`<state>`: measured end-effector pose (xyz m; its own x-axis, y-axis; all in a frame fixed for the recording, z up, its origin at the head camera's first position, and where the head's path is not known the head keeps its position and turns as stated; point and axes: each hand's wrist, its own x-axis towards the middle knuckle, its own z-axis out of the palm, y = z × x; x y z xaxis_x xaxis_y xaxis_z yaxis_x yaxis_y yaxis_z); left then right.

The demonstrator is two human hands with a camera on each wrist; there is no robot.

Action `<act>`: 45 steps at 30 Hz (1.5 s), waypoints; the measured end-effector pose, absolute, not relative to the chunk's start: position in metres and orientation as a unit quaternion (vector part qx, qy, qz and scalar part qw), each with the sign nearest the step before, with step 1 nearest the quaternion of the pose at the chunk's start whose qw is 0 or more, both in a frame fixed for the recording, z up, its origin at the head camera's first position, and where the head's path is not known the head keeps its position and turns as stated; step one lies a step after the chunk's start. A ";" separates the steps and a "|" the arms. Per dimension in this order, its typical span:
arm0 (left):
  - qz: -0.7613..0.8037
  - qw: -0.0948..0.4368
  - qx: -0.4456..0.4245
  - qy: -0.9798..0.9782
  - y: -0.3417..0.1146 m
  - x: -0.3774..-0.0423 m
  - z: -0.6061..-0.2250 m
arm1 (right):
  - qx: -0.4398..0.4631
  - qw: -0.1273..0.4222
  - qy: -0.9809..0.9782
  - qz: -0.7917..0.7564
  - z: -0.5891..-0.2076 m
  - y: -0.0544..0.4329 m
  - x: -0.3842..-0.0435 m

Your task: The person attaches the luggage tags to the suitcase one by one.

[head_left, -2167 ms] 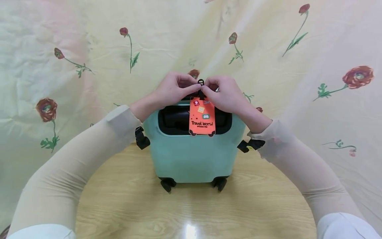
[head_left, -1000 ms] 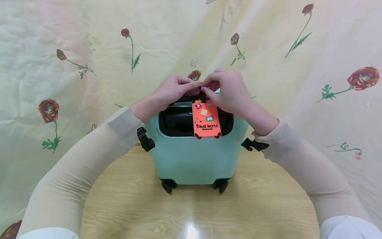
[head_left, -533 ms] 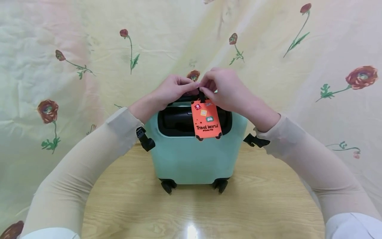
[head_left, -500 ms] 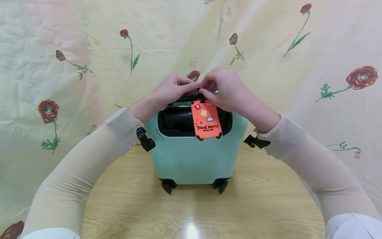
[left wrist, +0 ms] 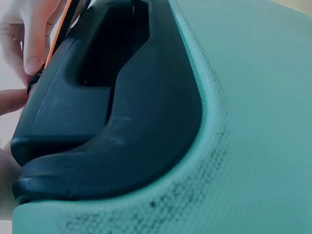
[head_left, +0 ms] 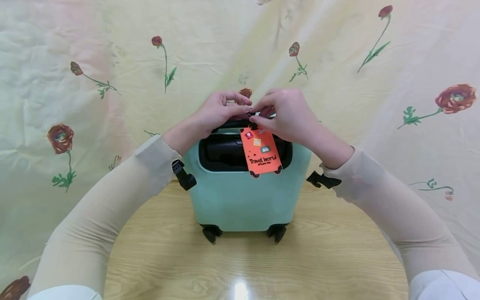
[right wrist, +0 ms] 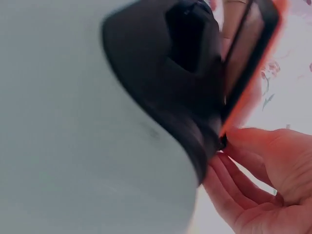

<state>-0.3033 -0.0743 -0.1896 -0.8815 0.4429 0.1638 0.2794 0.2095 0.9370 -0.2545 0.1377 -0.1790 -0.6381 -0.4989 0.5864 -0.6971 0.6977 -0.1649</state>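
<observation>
An orange luggage tag [head_left: 263, 152] lettered "Travel World" hangs tilted in front of the black top handle [head_left: 234, 123] of a mint-green suitcase [head_left: 243, 200]. My right hand [head_left: 288, 114] pinches the tag's short black strap [head_left: 253, 125] between thumb and fingers. Opposite it, my left hand [head_left: 219, 110] has its thumb at the strap's small black end, with the index finger raised apart from the thumb. Fingers mostly cover the strap's loop. In the right wrist view, the right hand [right wrist: 263, 170] reaches the strap beside the tag's edge.
Upright on its black wheels [head_left: 212, 233], the suitcase stands on a wood-grain table [head_left: 180, 266]. A flower-printed cloth [head_left: 123, 50] hangs close behind. Black straps with buckles [head_left: 183, 175] are at both wrists.
The tag has swung slightly right and tilted more since the earliest frame. The strap's upright end is now lower, bent between the hands. The left index finger has lifted from the thumb.
</observation>
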 end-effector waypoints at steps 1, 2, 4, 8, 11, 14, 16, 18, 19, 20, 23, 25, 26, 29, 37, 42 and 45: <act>0.582 0.069 0.235 0.775 -0.075 -0.303 -0.190 | 0.339 0.251 -0.887 0.187 -0.177 0.138 -0.255; 0.580 0.068 0.237 0.777 -0.075 -0.303 -0.190 | 0.341 0.241 -0.891 0.178 -0.174 0.137 -0.256; 0.574 0.062 0.243 0.780 -0.076 -0.303 -0.191 | 0.340 0.216 -0.901 0.162 -0.169 0.136 -0.257; 0.564 0.054 0.257 0.783 -0.077 -0.302 -0.193 | 0.335 0.163 -0.920 0.117 -0.161 0.133 -0.258; 0.564 0.048 0.274 0.777 -0.078 -0.300 -0.194 | 0.333 0.143 -0.927 0.098 -0.162 0.130 -0.259; 0.556 0.028 0.304 0.773 -0.078 -0.298 -0.198 | 0.345 0.152 -0.921 0.099 -0.170 0.129 -0.262; 0.544 0.003 0.323 0.775 -0.077 -0.296 -0.202 | 0.360 0.171 -0.911 0.110 -0.177 0.130 -0.265; 0.531 -0.023 0.337 0.777 -0.075 -0.296 -0.206 | 0.371 0.192 -0.900 0.123 -0.183 0.131 -0.267; 0.527 -0.034 0.342 0.777 -0.074 -0.296 -0.207 | 0.376 0.203 -0.895 0.130 -0.186 0.132 -0.268; 0.527 -0.042 0.344 0.776 -0.074 -0.295 -0.208 | 0.378 0.210 -0.891 0.139 -0.189 0.132 -0.269; 0.537 -0.054 0.344 0.768 -0.073 -0.295 -0.210 | 0.389 0.237 -0.876 0.159 -0.196 0.134 -0.271; 0.551 -0.055 0.339 0.760 -0.073 -0.294 -0.210 | 0.402 0.259 -0.863 0.164 -0.199 0.135 -0.272; 0.558 -0.054 0.337 0.757 -0.073 -0.294 -0.210 | 0.408 0.272 -0.856 0.166 -0.201 0.136 -0.273; 0.573 -0.059 0.329 0.748 -0.073 -0.293 -0.210 | 0.423 0.313 -0.835 0.162 -0.204 0.137 -0.275; 0.537 -0.076 0.326 0.774 -0.069 -0.291 -0.208 | 0.446 0.383 -0.801 0.108 -0.208 0.138 -0.275; 0.524 -0.072 0.324 0.784 -0.068 -0.294 -0.209 | 0.454 0.394 -0.786 0.147 -0.211 0.139 -0.277; 0.526 -0.068 0.324 0.784 -0.069 -0.293 -0.211 | 0.458 0.389 -0.773 0.202 -0.216 0.140 -0.279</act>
<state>-0.2932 -0.0688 -0.2108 -0.7803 0.4370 0.4474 0.5797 0.2371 0.7795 -0.2791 0.1404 -0.2164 -0.2782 -0.5509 0.7869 -0.8655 0.4990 0.0434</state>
